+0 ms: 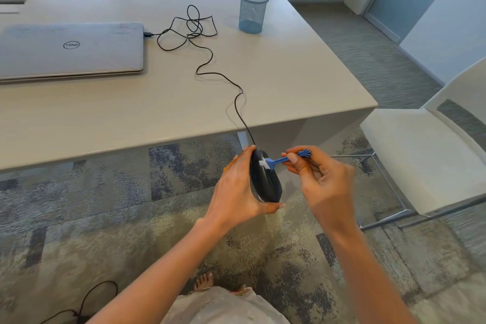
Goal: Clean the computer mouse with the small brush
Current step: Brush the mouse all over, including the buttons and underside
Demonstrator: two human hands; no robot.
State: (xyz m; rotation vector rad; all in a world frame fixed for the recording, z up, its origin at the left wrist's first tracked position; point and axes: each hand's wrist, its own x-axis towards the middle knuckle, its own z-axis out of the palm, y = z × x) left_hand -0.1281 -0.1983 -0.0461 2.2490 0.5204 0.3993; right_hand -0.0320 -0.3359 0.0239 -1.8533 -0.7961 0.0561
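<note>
Bare forearms [163, 271], whitish garment [223, 308], bare toes [203, 280]

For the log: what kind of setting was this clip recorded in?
Probably an office or meeting room: a large pale table carrying a closed laptop and a mesh pen holder, with carpet tiles underfoot.

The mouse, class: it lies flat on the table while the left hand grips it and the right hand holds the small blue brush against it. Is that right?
Not quite. In the head view the mouse is off the table, held on edge in the air over the carpet. The rest stands: the left hand grips it and the right hand holds the small blue brush against it.
</note>
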